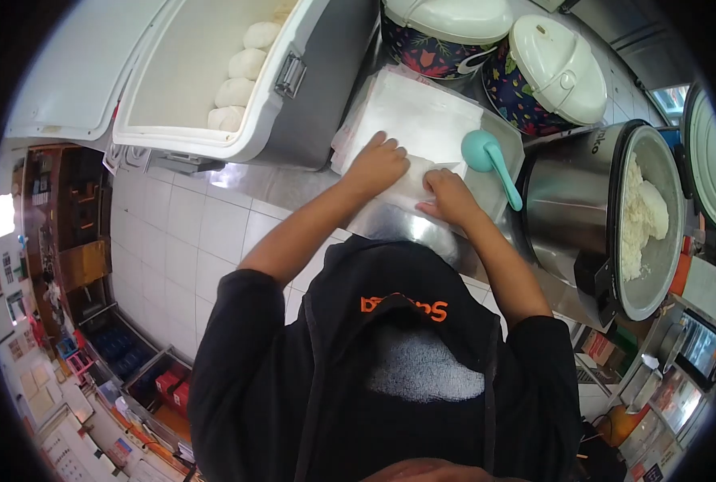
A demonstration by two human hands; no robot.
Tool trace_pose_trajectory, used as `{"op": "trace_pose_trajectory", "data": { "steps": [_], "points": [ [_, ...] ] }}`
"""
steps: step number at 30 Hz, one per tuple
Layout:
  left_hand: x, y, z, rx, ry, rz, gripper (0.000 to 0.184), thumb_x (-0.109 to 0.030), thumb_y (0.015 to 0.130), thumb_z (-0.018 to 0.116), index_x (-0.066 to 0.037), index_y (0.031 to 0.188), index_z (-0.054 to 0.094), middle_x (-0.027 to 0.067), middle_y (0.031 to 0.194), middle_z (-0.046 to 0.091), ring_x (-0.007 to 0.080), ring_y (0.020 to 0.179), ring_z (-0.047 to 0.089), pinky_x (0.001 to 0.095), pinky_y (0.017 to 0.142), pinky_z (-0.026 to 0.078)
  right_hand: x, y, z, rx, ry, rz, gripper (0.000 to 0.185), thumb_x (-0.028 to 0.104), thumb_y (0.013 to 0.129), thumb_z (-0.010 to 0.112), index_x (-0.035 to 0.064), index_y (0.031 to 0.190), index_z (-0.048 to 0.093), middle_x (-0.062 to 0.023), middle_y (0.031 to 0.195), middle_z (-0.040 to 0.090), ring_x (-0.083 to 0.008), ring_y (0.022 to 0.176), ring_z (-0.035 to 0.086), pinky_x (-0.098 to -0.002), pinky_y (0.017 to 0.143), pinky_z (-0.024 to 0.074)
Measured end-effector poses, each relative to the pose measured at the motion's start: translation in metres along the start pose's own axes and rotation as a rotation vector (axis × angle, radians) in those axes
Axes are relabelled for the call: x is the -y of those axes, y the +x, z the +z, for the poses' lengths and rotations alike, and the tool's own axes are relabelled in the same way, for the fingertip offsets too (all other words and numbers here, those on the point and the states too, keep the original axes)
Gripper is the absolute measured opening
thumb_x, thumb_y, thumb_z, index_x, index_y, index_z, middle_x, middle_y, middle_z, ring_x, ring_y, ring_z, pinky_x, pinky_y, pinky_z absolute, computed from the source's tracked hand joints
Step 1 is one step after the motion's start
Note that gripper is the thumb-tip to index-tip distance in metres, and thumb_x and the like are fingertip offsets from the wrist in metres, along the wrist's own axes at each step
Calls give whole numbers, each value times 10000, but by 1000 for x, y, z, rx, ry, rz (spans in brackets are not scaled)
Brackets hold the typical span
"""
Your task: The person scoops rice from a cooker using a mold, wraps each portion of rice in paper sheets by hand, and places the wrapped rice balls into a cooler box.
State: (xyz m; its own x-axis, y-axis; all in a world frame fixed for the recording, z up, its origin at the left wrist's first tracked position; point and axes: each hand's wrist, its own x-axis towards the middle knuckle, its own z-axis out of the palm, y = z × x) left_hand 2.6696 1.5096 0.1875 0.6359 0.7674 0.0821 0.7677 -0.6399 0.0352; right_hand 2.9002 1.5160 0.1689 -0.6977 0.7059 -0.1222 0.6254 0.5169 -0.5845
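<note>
A stack of white paper sheets (410,112) lies on a metal tray in front of me. At its near edge is a white paper-wrapped bundle (412,178); what is inside it does not show. My left hand (379,165) has its fingers curled over the left end of the paper. My right hand (449,195) is closed at the right end, with a paper corner standing up beside its fingers. A turquoise rice scoop (480,153) rests on the right side of the sheets, its handle toward me.
An open cooler box (181,140) at upper left holds several round white bundles (233,92). At right stands an open rice cooker (571,189) with white rice (640,217) inside. Two patterned pots with white lids (563,68) stand at the back. White floor tiles (181,233) show at left.
</note>
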Motion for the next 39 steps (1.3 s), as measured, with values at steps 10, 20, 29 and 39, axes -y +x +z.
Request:
{"op": "trace_pose_trajectory", "data": {
  "steps": [10, 20, 29, 39],
  "points": [
    [-9, -46, 16, -8, -195, -139, 206, -247, 747, 653, -93, 883, 674, 62, 951, 639, 232, 968, 602, 402, 892, 392, -10, 12, 16, -349, -84, 276, 192, 237, 834, 697, 106, 974, 691, -87, 1020, 653, -309, 1006, 583, -469, 875, 454],
    [10, -15, 43, -45, -156, -396, 471, -358, 763, 718, -68, 1127, 643, 106, 1114, 643, 251, 1112, 548, 443, 955, 384, -15, 12, 45, -299, -608, -144, 34, 155, 791, 588, 128, 806, 601, -73, 754, 583, -279, 721, 607, -464, 712, 422],
    [-2, -25, 57, -9, -80, -383, 170, -318, 780, 685, -157, 823, 716, -17, 871, 632, 191, 1021, 548, 387, 893, 393, 11, 4, 36, -131, -441, 129, 159, 179, 843, 600, 66, 904, 693, -116, 873, 665, -355, 802, 646, -501, 714, 475],
    [-31, -42, 63, 154, -158, -519, 214, -274, 812, 612, -106, 865, 733, 70, 971, 686, 217, 844, 668, 392, 921, 407, 24, 27, 12, -73, -285, 385, 141, 153, 800, 663, 79, 911, 708, -175, 946, 710, -378, 883, 680, -482, 754, 534]
  ]
}}
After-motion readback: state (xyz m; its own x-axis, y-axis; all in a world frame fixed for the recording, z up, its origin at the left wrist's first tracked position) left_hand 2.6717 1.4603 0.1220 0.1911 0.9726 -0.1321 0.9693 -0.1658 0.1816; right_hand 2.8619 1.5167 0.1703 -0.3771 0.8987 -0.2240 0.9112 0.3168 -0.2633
